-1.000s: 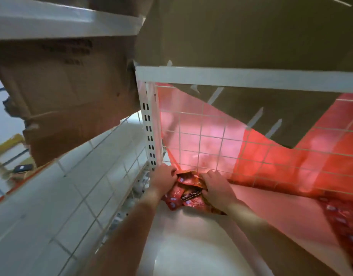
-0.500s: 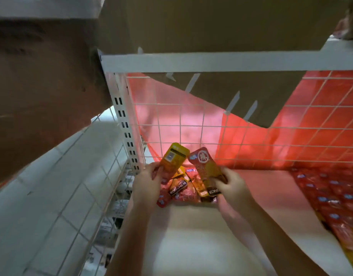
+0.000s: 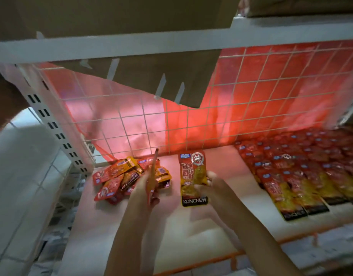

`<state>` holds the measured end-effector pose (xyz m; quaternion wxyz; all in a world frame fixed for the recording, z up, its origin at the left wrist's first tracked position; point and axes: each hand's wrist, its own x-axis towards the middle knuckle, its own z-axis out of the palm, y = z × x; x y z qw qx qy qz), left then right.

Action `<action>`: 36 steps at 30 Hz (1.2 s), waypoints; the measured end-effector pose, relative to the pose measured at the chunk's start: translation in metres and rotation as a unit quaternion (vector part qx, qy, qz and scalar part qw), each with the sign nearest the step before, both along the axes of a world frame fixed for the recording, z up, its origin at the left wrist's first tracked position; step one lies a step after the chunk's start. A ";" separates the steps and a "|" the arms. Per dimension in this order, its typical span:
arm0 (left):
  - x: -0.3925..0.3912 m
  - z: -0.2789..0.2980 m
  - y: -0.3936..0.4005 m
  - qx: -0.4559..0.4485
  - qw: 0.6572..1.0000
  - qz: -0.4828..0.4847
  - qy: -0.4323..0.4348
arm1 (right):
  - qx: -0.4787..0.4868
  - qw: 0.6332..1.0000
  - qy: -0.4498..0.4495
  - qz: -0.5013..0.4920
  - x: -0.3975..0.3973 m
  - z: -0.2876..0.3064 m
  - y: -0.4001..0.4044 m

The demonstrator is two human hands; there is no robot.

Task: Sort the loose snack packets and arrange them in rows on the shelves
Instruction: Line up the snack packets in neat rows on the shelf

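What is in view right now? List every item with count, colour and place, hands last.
loose packets: a heap, count unclear, red and orange-yellow, on the shelf's back left corner
arranged packets: many, red and yellow, in overlapping rows on the shelf's right side
held packet: one, yellow and red, black KONCHEW band, upright, facing the camera
edge-on packet: one, orange, seen edge-on
shelf: one, white, orange front edge
wire grid: one, white, behind the shelf, red sheet behind it
cardboard: brown, hanging from above
left hand: grips the edge-on packet
right hand: fingers pinch the held packet
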<state>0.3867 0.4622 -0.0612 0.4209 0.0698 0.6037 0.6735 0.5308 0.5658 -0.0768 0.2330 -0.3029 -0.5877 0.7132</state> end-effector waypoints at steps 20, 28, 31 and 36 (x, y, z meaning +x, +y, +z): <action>0.197 -0.008 0.057 0.039 0.996 -0.077 0.008 | 0.014 0.995 0.041 -0.090 0.226 0.002 0.062; 0.304 0.001 0.111 -0.001 0.970 -0.136 0.202 | 0.008 0.978 -0.001 -0.207 0.361 0.002 0.087; 0.343 0.007 0.141 0.013 0.962 -0.162 0.222 | -0.015 0.965 0.005 -0.261 0.412 -0.004 0.100; 0.414 0.006 0.207 0.038 0.951 -0.245 0.187 | -0.048 0.942 -0.031 -0.331 0.489 -0.018 0.131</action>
